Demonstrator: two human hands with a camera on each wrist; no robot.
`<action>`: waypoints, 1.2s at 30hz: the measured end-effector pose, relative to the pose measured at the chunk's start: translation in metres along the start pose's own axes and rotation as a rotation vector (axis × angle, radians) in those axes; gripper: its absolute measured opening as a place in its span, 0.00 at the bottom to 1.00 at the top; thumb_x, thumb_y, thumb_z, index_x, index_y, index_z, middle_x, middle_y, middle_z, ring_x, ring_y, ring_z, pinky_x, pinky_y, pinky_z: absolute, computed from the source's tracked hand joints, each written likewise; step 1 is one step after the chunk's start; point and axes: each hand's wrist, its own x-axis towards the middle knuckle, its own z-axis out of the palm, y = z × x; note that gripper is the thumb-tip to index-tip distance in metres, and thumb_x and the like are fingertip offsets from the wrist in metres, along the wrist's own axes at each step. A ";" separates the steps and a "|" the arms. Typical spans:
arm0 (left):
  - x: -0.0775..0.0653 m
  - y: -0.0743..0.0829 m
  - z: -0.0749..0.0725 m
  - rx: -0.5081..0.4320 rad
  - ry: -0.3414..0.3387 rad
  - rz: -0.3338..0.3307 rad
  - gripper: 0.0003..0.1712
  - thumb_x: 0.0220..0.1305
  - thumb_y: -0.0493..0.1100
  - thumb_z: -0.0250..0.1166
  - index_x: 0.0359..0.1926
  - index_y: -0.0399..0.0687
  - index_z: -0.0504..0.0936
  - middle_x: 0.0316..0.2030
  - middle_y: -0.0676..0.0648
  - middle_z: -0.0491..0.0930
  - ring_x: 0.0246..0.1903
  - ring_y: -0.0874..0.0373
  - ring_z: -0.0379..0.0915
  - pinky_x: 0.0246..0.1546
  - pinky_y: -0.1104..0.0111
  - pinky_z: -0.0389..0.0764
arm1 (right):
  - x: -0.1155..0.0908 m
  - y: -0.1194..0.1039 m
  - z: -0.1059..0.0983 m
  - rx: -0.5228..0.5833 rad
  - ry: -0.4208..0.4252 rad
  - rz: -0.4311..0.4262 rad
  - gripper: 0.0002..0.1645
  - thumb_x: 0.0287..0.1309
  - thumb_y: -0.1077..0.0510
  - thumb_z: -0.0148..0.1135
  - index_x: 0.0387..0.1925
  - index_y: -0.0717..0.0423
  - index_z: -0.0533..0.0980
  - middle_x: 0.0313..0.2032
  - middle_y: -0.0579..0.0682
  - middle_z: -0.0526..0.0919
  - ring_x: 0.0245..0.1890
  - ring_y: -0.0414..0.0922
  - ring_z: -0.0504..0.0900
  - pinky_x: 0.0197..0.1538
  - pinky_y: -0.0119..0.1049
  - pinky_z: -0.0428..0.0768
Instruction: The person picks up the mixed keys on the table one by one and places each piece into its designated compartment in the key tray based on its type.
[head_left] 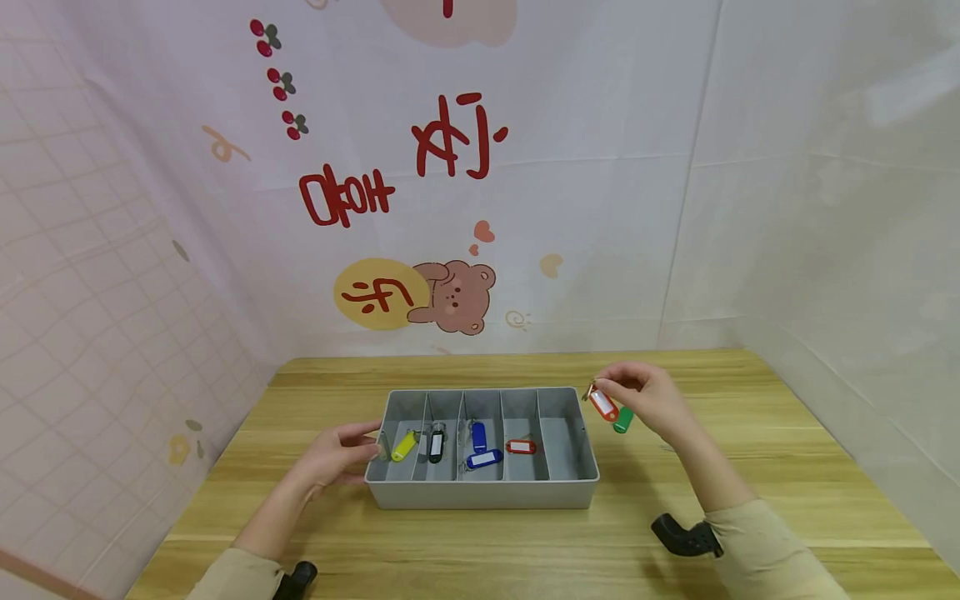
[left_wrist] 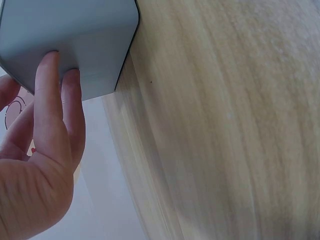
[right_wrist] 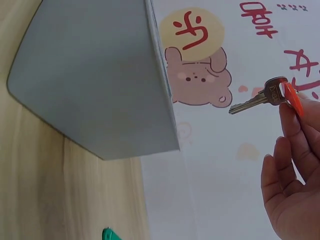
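Observation:
My right hand is raised just off the right end of the grey compartment box. Thumb and finger pinch a key tag with a red frame and white label; its metal key sticks out toward the box in the right wrist view. Past that hand lies a green key tag on the table, partly hidden. At the box's left end, my left hand rests its fairly straight fingers against the outer wall. Key tags lie in the compartments: yellow, black, two blue and red.
The box stands on a wood-grain table; thin walls divide it into several compartments, and the rightmost shows a bare floor. A printed white cloth hangs behind the table and along its sides.

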 end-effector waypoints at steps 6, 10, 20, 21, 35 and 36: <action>-0.001 0.001 0.001 0.003 0.000 -0.005 0.34 0.67 0.34 0.64 0.71 0.32 0.64 0.51 0.35 0.75 0.44 0.47 0.78 0.38 0.53 0.86 | 0.003 -0.006 0.009 0.017 -0.012 -0.018 0.11 0.62 0.57 0.68 0.40 0.62 0.83 0.36 0.52 0.85 0.33 0.42 0.81 0.37 0.32 0.80; -0.002 0.002 0.002 0.003 0.000 -0.011 0.34 0.66 0.35 0.64 0.70 0.33 0.65 0.51 0.34 0.75 0.44 0.47 0.79 0.38 0.54 0.86 | 0.005 -0.008 0.017 0.028 -0.023 -0.043 0.10 0.62 0.58 0.68 0.40 0.61 0.83 0.38 0.53 0.85 0.35 0.43 0.82 0.40 0.33 0.81; -0.003 0.002 -0.001 0.009 -0.018 0.012 0.34 0.66 0.34 0.65 0.70 0.31 0.64 0.51 0.33 0.75 0.43 0.49 0.78 0.36 0.55 0.86 | 0.010 -0.012 0.038 0.028 -0.063 -0.033 0.07 0.61 0.56 0.70 0.37 0.56 0.84 0.39 0.50 0.84 0.36 0.46 0.80 0.39 0.34 0.79; -0.004 0.003 0.000 0.007 -0.018 0.011 0.35 0.66 0.34 0.65 0.70 0.31 0.63 0.51 0.33 0.75 0.43 0.49 0.78 0.37 0.55 0.86 | 0.010 -0.013 0.040 0.029 -0.067 -0.036 0.07 0.61 0.56 0.70 0.37 0.55 0.84 0.39 0.49 0.84 0.37 0.46 0.80 0.39 0.35 0.80; -0.001 0.002 -0.001 -0.004 -0.015 0.006 0.35 0.66 0.35 0.65 0.71 0.32 0.64 0.50 0.35 0.76 0.44 0.48 0.79 0.38 0.53 0.86 | 0.012 -0.018 0.060 0.065 -0.106 -0.013 0.06 0.61 0.60 0.69 0.38 0.60 0.84 0.36 0.52 0.84 0.31 0.43 0.77 0.31 0.31 0.76; -0.001 0.002 -0.001 -0.004 -0.018 0.004 0.35 0.66 0.35 0.65 0.71 0.31 0.63 0.51 0.35 0.76 0.44 0.48 0.78 0.38 0.53 0.86 | 0.013 -0.018 0.062 0.062 -0.112 -0.016 0.06 0.60 0.60 0.69 0.38 0.60 0.84 0.35 0.52 0.84 0.31 0.43 0.77 0.31 0.31 0.76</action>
